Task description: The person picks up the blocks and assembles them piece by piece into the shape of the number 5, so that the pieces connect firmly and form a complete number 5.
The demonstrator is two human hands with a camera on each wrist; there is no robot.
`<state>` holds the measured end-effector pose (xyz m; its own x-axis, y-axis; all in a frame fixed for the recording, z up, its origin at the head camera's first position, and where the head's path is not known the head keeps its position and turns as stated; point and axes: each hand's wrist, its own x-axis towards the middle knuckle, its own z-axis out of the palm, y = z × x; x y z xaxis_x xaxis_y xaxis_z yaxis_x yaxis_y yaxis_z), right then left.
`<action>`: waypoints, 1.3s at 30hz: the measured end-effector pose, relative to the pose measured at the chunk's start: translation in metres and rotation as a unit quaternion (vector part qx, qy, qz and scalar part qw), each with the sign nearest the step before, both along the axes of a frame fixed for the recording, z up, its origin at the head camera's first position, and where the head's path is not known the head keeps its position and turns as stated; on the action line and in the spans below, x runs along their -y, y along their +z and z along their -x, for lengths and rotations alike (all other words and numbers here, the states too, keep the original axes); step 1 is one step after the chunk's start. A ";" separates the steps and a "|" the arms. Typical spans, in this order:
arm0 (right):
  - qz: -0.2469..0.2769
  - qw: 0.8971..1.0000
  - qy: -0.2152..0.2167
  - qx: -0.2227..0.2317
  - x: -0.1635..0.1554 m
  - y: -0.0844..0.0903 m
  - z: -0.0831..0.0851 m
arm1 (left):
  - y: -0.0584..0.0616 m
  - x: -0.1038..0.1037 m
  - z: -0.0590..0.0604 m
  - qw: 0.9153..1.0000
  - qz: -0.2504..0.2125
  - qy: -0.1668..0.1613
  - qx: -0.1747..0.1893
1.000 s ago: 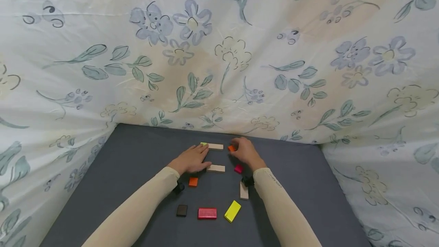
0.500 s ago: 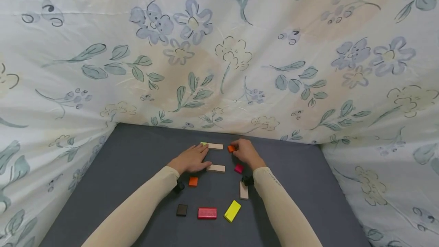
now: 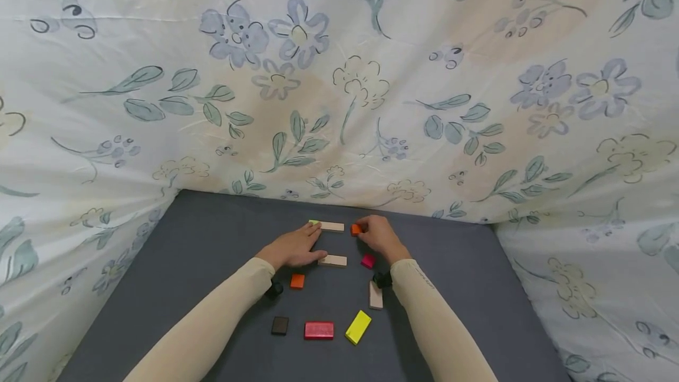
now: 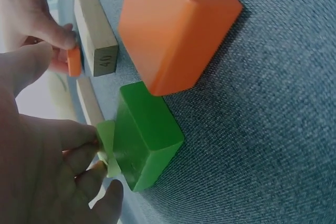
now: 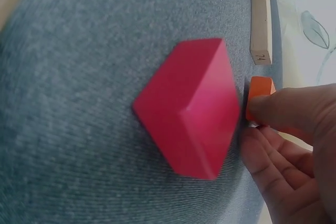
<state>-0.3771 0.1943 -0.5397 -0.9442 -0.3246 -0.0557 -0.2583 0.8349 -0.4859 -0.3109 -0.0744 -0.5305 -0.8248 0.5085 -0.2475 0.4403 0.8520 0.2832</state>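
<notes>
My right hand [image 3: 383, 237] pinches a small orange block [image 5: 261, 86] between thumb and fingers, down on the dark tabletop. Just left of it, with a narrow gap, lies a long pale wooden block [image 3: 333, 227] marked 74. A light green block [image 4: 106, 142] adjoins that wooden block's left end, and the fingers of my left hand [image 3: 293, 246] touch it without curling round it. A darker green block [image 4: 144, 135] sits near the left palm, hidden in the head view. The left thumb reaches a second wooden block [image 3: 334, 261], marked 40; contact is unclear.
Nearer me lie another orange block [image 3: 297, 281], a crimson block [image 3: 368, 261], a wooden block [image 3: 375, 296] by the right wrist, a dark brown block [image 3: 280, 326], a red block [image 3: 319, 330] and a yellow block [image 3: 358, 328]. Floral cloth [image 3: 361, 93] hangs behind the table.
The orange block in my right hand has turned straighter and shifted slightly left, towards the long wooden block. The left hand keeps its place. The head view has drifted slightly.
</notes>
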 end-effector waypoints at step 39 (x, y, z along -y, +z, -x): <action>-0.009 1.000 0.009 -0.028 0.023 -0.007 0.006 | -0.008 0.004 0.007 1.000 -0.014 0.003 -0.021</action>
